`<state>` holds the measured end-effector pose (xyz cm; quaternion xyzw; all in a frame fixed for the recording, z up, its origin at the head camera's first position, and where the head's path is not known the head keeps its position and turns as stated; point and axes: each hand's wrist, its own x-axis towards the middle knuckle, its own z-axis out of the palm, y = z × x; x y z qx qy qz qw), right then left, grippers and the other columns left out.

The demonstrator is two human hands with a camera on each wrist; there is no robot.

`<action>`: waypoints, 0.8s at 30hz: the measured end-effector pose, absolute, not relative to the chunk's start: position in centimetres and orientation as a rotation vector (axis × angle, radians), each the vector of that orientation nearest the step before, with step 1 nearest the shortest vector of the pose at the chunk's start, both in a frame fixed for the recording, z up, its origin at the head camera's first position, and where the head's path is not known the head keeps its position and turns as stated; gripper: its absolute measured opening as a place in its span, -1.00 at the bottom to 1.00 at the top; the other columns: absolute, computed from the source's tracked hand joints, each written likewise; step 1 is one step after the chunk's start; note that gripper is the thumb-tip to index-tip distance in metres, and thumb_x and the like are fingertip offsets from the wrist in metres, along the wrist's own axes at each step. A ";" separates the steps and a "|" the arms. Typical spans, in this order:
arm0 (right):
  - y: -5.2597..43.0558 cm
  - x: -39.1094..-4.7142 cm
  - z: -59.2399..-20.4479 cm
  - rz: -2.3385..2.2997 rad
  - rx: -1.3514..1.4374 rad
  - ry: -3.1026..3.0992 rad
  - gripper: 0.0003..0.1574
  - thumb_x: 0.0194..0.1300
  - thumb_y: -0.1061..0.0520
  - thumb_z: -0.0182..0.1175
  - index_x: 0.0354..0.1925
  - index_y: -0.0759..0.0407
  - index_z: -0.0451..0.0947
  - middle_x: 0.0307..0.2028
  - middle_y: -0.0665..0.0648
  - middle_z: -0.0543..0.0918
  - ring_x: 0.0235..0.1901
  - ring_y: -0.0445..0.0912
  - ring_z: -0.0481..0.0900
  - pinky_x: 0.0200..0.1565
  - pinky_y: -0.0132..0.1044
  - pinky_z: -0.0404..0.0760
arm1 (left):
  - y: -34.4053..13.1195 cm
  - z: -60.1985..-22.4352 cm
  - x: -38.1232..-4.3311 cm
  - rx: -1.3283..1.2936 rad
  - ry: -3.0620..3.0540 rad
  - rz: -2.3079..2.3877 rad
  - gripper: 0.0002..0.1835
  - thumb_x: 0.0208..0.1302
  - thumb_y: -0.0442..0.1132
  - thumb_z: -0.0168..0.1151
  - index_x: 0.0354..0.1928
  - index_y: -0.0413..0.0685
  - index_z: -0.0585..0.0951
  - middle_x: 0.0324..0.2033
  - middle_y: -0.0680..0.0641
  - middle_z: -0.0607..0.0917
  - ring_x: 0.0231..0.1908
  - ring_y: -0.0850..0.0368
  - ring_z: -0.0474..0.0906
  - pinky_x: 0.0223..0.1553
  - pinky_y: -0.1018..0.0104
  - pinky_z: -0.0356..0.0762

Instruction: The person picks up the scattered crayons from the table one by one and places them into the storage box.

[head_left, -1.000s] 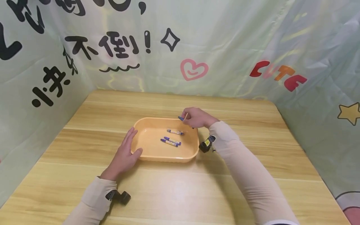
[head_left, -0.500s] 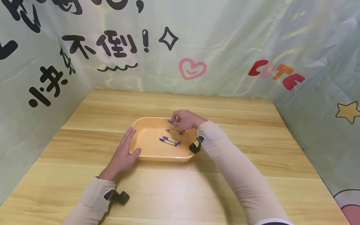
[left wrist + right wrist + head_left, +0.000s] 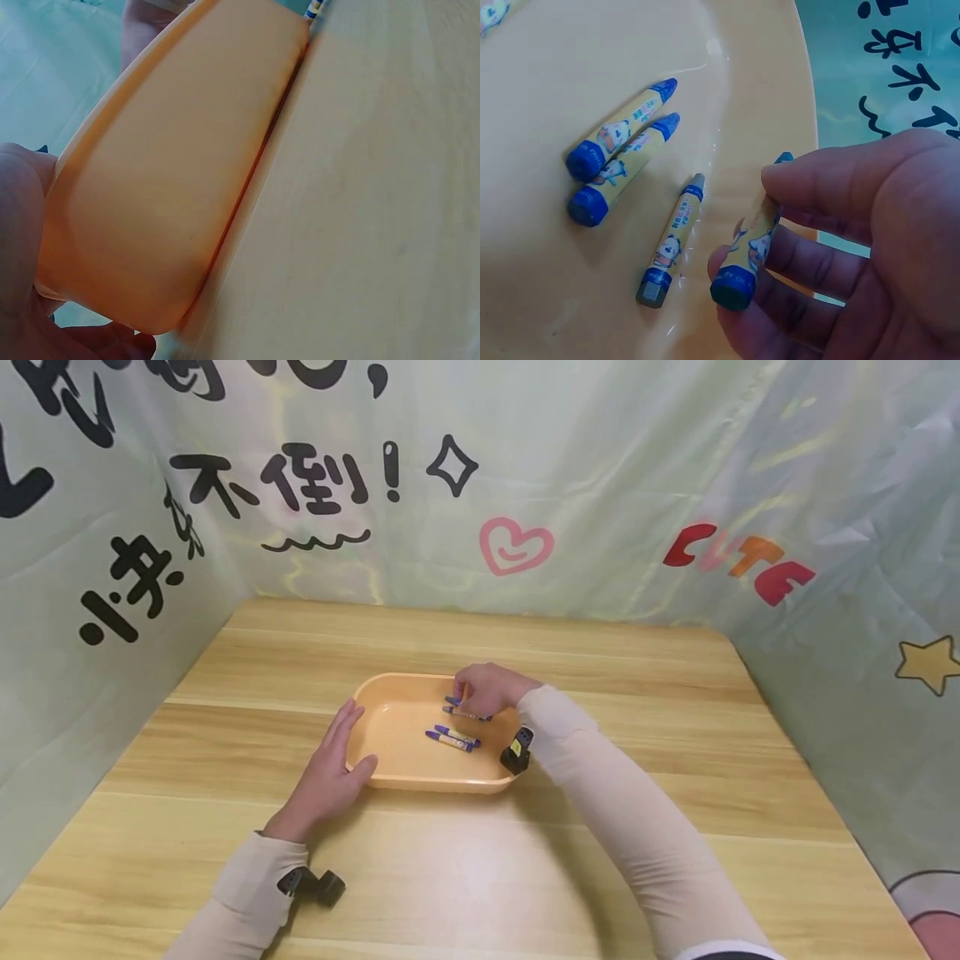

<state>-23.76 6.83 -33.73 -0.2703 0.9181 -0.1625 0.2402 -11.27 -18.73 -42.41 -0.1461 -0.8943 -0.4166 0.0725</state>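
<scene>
A light orange tray (image 3: pixel 397 747) stands on the table. My left hand (image 3: pixel 335 768) holds its left end, thumb over the near rim and fingers along the outer wall. Inside the tray's far right part, my right hand (image 3: pixel 486 688) pinches a crayon (image 3: pixel 754 244) with a yellow wrapper and dark blue-green ends, between thumb and fingers. Just beside it on the tray floor lies a grey crayon (image 3: pixel 673 244). Two blue crayons, one a blue crayon (image 3: pixel 622 127) and the other a blue crayon (image 3: pixel 626 169), lie side by side, touching.
Another wrapped crayon (image 3: pixel 493 15) shows partly at the corner of the right wrist view. Outside the tray, a striped crayon end (image 3: pixel 313 9) peeks past its far corner. The wooden table (image 3: pixel 465 868) meets a printed cloth backdrop (image 3: pixel 600 527) behind and at both sides.
My right hand has moved left and down from over the tray's far right rim into the tray, carrying the crayon close to the grey one. The left hand stays put.
</scene>
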 end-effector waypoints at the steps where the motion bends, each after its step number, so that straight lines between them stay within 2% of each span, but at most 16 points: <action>1: 6.8 -23.7 -33.8 -0.449 -0.733 2.508 -0.89 0.30 0.16 0.21 -0.19 0.12 0.53 -0.30 0.10 0.58 -0.46 -0.12 0.53 -0.45 -0.33 0.50 | -18.7 -42.4 -11.2 -0.438 -2.689 -1.249 -0.24 0.25 -0.28 0.11 0.44 -0.31 0.08 0.48 -0.25 -0.03 0.39 -0.34 -0.01 0.27 -0.36 0.03; 5: 6.8 -23.5 -34.0 -0.441 -0.700 2.497 -0.91 0.30 0.19 0.19 -0.20 0.11 0.53 -0.38 0.09 0.58 -0.59 -0.17 0.51 -0.54 -0.37 0.47 | -18.7 -42.4 -11.2 -0.438 -2.694 -1.247 -0.24 0.26 -0.27 0.11 0.45 -0.30 0.08 0.48 -0.25 -0.03 0.39 -0.35 -0.01 0.26 -0.37 0.03; 9: 6.8 -23.4 -34.2 -0.347 -0.741 2.529 -0.88 0.27 0.23 0.18 -0.19 0.13 0.55 -0.39 0.09 0.57 -0.63 -0.19 0.50 -0.55 -0.39 0.46 | -18.7 -42.4 -11.2 -0.440 -2.696 -1.249 -0.25 0.26 -0.27 0.11 0.45 -0.28 0.08 0.48 -0.24 -0.03 0.39 -0.34 -0.01 0.26 -0.37 0.03; 12: 6.9 -23.4 -34.3 -0.286 -0.786 2.557 -0.84 0.25 0.20 0.19 -0.16 0.14 0.57 -0.34 0.08 0.57 -0.55 -0.16 0.51 -0.48 -0.36 0.48 | -18.7 -42.4 -11.2 -0.441 -2.697 -1.251 -0.25 0.26 -0.27 0.11 0.45 -0.29 0.08 0.48 -0.24 -0.03 0.40 -0.34 -0.01 0.26 -0.37 0.03; 18: 7.7 -23.3 -33.7 -0.297 -0.818 2.591 -0.78 0.28 0.09 0.23 -0.12 0.13 0.59 -0.23 0.09 0.62 -0.26 -0.07 0.54 -0.23 -0.26 0.54 | -18.7 -42.4 -11.2 -0.440 -2.693 -1.257 -0.24 0.25 -0.29 0.11 0.45 -0.30 0.08 0.48 -0.24 -0.04 0.39 -0.34 -0.01 0.26 -0.36 0.04; 21: 8.5 -23.4 -33.2 -0.356 -0.841 2.612 -0.76 0.28 0.11 0.21 -0.09 0.15 0.59 -0.19 0.10 0.63 -0.20 -0.06 0.56 -0.13 -0.23 0.54 | -18.7 -42.4 -11.2 -0.434 -2.692 -1.255 -0.24 0.25 -0.29 0.12 0.45 -0.29 0.08 0.48 -0.24 -0.04 0.39 -0.34 0.00 0.26 -0.35 0.04; 24: 9.7 -23.4 -32.8 -0.465 -0.829 2.637 -0.76 0.32 0.07 0.18 -0.11 0.16 0.59 -0.20 0.12 0.66 -0.23 -0.07 0.59 -0.11 -0.20 0.55 | -18.7 -42.5 -11.2 -0.433 -2.692 -1.257 -0.24 0.25 -0.28 0.12 0.45 -0.29 0.08 0.49 -0.24 -0.04 0.40 -0.33 -0.01 0.27 -0.34 0.04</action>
